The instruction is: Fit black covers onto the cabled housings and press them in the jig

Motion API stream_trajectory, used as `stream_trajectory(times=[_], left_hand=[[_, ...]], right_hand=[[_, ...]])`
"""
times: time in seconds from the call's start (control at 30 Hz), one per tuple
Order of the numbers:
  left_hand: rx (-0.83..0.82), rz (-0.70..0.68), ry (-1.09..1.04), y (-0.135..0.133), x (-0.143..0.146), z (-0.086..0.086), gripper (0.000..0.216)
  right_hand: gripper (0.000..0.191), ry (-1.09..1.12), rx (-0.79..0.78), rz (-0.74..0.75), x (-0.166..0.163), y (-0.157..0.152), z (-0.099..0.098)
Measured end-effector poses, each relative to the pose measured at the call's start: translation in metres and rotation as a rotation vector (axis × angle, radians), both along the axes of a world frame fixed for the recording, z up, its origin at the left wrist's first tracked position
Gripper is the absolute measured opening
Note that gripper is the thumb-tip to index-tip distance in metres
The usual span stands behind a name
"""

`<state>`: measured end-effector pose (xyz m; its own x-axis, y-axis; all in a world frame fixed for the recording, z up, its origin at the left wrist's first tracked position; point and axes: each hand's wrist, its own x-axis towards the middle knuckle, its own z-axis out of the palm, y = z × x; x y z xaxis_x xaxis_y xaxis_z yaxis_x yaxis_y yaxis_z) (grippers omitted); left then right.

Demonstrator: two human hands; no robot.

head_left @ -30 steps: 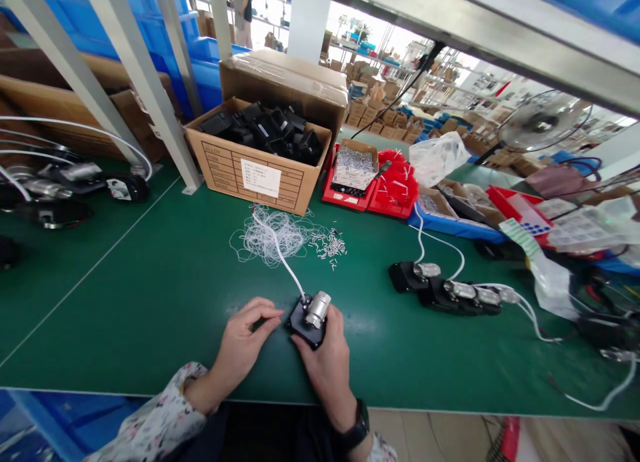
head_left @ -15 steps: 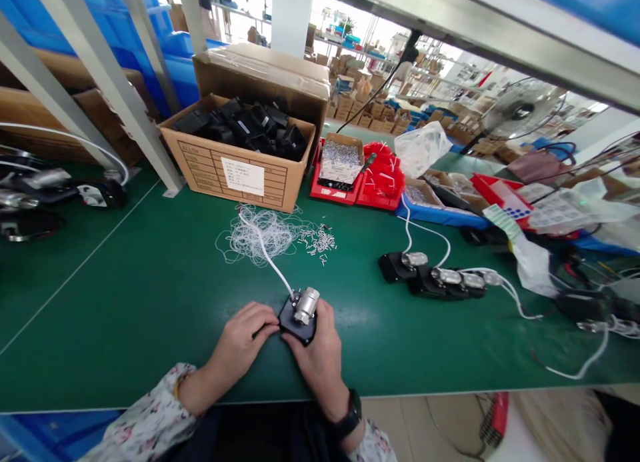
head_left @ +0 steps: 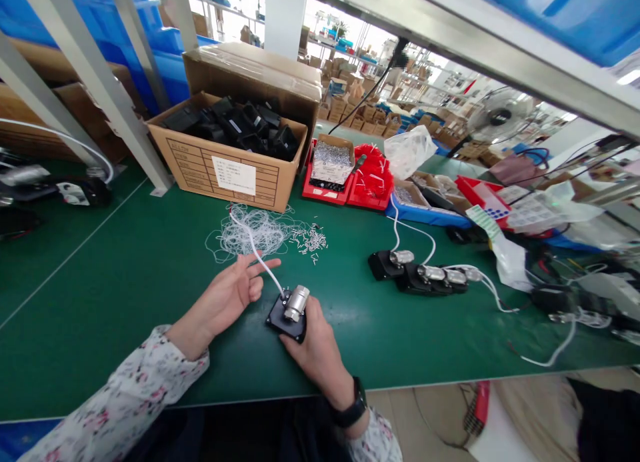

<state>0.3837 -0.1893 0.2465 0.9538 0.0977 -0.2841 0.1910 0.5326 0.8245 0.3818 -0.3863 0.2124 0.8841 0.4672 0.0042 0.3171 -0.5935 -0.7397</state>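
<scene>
My right hand (head_left: 320, 345) grips the right side of a motorized valve (head_left: 286, 323), a square black housing with a silver metal body (head_left: 297, 304) on top. The valve rests low over the green worktop near its front edge. From the housing a white cable (head_left: 261, 262) runs up and left across a tangle of clear thin strings (head_left: 237, 232). My left hand (head_left: 233, 295) is off the housing, palm turned up and fingers stretched out beside the cable. Whether those fingers touch the cable, I cannot tell. Small metal pins (head_left: 311, 239) lie in a loose heap beyond.
A cardboard box (head_left: 185, 165) of black housings stands at the back left. Red bins (head_left: 325, 197) hold small screws and red parts. More valves with white cables (head_left: 431, 275) sit in a row on the right; others are at far left. Metal posts (head_left: 107, 102) rise behind.
My left hand has let go of the housing's left side and moved up toward the cable, its fingers opening. My right hand still holds the valve. The view has shifted slightly.
</scene>
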Motion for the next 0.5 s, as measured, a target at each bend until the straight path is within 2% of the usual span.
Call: stream_trajectory(times=[0.07,0.13,0.17,0.23,0.33,0.43,0.5], left_hand=[[0.001,0.141,-0.04,-0.004,0.006,0.016,0.04],[0.137,0.244,-0.074,-0.011,0.007,0.027,0.035],[0.215,0.246,-0.087,-0.015,0.006,0.032,0.033],[0.338,0.156,-0.11,-0.026,0.009,0.039,0.031],[0.451,-0.014,-0.167,-0.042,0.027,0.05,0.031],[0.579,-0.138,-0.268,-0.056,0.06,0.054,0.035],[0.757,-0.192,-0.343,-0.063,0.078,0.051,0.036]], right_hand=[[0.07,-0.015,-0.004,0.029,-0.003,-0.003,0.001],[0.069,-0.025,-0.006,0.064,-0.01,-0.011,0.001],[0.069,-0.03,-0.005,0.075,-0.015,-0.016,0.0],[0.069,-0.048,-0.008,0.062,-0.025,-0.03,-0.004],[0.066,-0.095,-0.041,-0.054,-0.034,-0.055,-0.017],[0.061,-0.17,-0.1,-0.223,-0.023,-0.078,-0.031],[0.06,-0.233,-0.136,-0.335,-0.005,-0.089,-0.037]])
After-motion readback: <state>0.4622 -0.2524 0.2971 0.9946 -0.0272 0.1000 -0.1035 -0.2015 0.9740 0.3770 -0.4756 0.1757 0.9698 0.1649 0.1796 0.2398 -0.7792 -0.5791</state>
